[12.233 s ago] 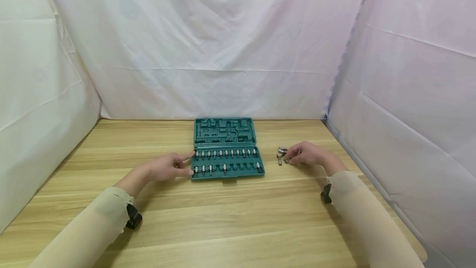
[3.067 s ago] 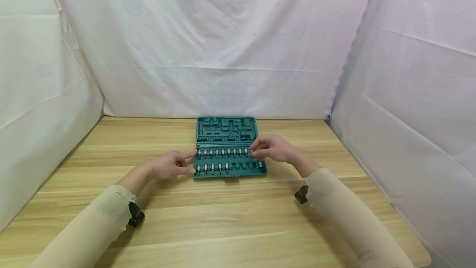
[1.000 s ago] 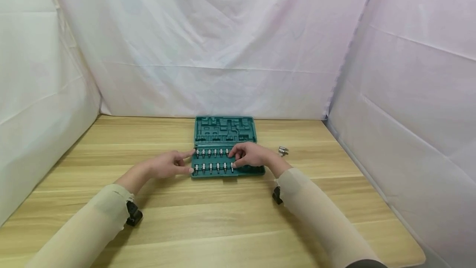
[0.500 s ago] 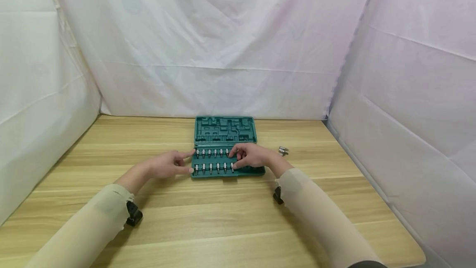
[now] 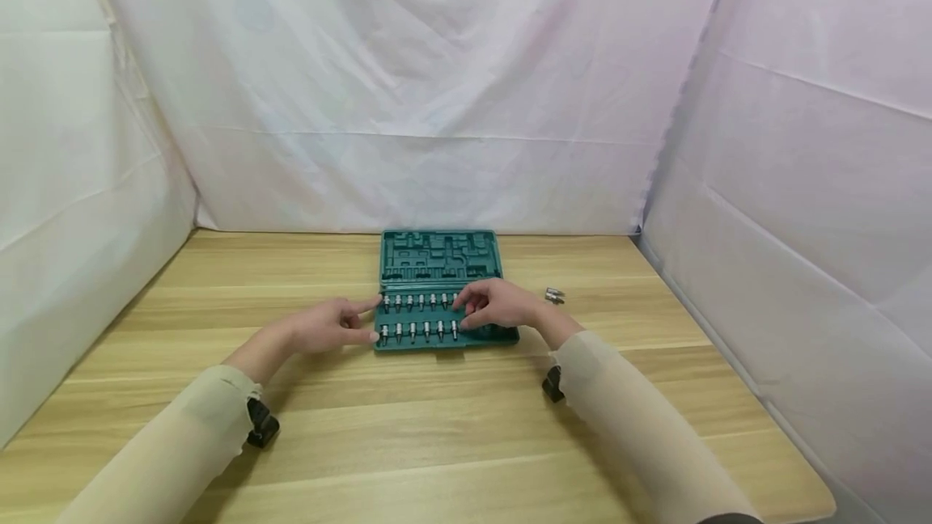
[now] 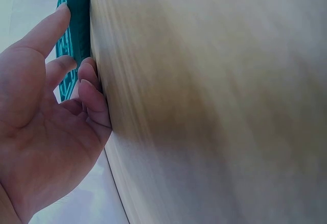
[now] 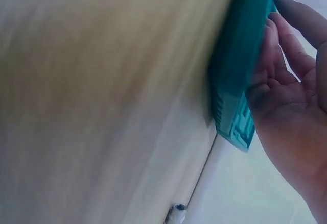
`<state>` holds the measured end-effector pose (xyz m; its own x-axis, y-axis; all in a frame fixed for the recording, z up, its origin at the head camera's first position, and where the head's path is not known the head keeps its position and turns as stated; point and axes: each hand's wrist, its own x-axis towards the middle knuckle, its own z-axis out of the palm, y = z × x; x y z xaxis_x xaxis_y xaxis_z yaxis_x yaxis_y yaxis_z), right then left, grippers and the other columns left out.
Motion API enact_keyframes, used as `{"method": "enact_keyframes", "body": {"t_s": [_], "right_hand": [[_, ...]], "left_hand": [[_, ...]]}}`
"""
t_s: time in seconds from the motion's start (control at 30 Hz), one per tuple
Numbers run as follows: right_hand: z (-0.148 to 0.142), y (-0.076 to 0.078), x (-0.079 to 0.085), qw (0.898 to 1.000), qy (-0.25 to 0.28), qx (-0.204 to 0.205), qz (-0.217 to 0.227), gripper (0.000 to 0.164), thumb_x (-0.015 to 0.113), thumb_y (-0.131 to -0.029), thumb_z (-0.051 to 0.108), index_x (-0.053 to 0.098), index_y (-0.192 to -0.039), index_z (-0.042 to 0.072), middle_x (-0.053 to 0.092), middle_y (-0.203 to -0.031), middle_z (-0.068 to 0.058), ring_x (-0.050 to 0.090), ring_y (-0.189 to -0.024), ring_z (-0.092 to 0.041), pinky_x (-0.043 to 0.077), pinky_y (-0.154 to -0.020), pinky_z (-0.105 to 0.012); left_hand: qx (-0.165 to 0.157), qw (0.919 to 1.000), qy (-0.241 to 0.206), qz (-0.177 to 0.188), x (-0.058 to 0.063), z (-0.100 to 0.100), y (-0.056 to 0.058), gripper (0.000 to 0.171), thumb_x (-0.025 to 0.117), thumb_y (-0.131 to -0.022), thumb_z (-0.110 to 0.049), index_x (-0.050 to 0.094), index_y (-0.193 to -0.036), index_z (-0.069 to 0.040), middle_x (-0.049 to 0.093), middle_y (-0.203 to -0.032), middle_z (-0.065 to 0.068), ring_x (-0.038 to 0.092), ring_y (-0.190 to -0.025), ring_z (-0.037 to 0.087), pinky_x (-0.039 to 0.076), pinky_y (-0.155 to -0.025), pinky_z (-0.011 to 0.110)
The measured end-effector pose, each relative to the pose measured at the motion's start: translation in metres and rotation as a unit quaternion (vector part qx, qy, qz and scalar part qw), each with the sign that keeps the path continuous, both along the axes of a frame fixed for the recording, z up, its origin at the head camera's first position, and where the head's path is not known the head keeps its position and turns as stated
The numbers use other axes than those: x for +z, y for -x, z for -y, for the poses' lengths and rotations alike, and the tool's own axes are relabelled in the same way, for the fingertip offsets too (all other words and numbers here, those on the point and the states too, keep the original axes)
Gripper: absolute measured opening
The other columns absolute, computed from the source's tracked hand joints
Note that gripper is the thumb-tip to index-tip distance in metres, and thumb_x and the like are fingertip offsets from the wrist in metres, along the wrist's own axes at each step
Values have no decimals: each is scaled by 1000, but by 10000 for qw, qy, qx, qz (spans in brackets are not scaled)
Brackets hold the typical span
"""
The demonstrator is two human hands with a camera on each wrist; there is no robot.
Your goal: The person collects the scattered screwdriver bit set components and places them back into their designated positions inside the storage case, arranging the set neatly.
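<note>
An open green plastic case (image 5: 418, 315) holds two rows of silver bit sockets with dark tips. My left hand (image 5: 320, 327) touches its left edge, index finger at the back and thumb at the front; in the left wrist view the other fingers curl loosely beside the case wall (image 6: 79, 25). Over the case's right half is my right hand (image 5: 502, 304), its thumb just right of the last visible front-row bit socket (image 5: 455, 330). The right hand hides the right part of both rows. Nothing shows between its fingers in the right wrist view, where the case (image 7: 237, 50) covers some fingertips.
Two loose bit sockets (image 5: 555, 295) lie on the wooden table (image 5: 437, 427), right of the case. The case's moulded lid (image 5: 440, 253) lies back toward the white cloth (image 5: 437, 103) behind the table. Cloth also hangs at both sides.
Over the seconds, bit sockets from the loose pile came into the front row, and the pile shrank. Lately my right thumb has slid slightly right, off the last front-row bit socket. My left hand stays put.
</note>
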<state>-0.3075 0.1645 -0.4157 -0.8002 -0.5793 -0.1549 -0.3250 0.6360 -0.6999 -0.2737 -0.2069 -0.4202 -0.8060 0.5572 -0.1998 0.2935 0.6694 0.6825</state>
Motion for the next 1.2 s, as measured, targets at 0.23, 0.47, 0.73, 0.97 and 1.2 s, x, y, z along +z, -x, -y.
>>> {"method": "enact_keyframes", "body": {"t_s": [0.23, 0.47, 0.73, 0.97, 1.2], "right_hand": [[-38, 3, 11, 9987, 271, -251, -345, 30, 75, -106, 25, 76, -134, 15, 75, -119, -3, 68, -107, -20, 58, -93, -40], [-88, 7, 11, 9957, 41, -681, -620, 30, 75, -105, 20, 77, -135, 16, 76, -127, -10, 70, -112, -24, 58, -94, -42], [-124, 6, 4, 9937, -246, -915, -606, 30, 75, -103, 12, 78, -133, 11, 74, -122, -12, 65, -106, -25, 54, -90, -38], [-140, 5, -1, 9912, -494, -1012, -701, 28, 81, -98, 8, 80, -126, 10, 72, -111, -11, 58, -98, -23, 50, -82, -36], [-145, 6, -4, 9890, -681, -1088, -738, 24, 81, -99, 11, 82, -123, 12, 75, -122, -11, 58, -101, -23, 48, -86, -36]], "left_hand": [[-7, 10000, -60, 27, 1, -1, 0, 83, 74, -107, -36, 29, -175, -16, 49, -77, 0, 42, -69, 16, 41, -64, 29], [-8, 10000, -63, 23, 3, -1, 0, 83, 74, -107, -36, 29, -175, -15, 51, -80, 0, 43, -69, 16, 40, -64, 29], [-2, 10000, 10, 22, 3, -1, -1, 83, 73, -107, -38, 30, -175, -17, 52, -82, 1, 43, -71, 17, 41, -65, 30], [45, 10000, 41, 30, 3, -2, -1, 82, 73, -107, -38, 30, -175, -18, 53, -83, 2, 44, -72, 18, 41, -65, 30], [49, 10000, 45, 26, 3, -1, -1, 83, 74, -107, -39, 30, -175, -18, 51, -80, 0, 42, -71, 17, 40, -65, 30]]}}
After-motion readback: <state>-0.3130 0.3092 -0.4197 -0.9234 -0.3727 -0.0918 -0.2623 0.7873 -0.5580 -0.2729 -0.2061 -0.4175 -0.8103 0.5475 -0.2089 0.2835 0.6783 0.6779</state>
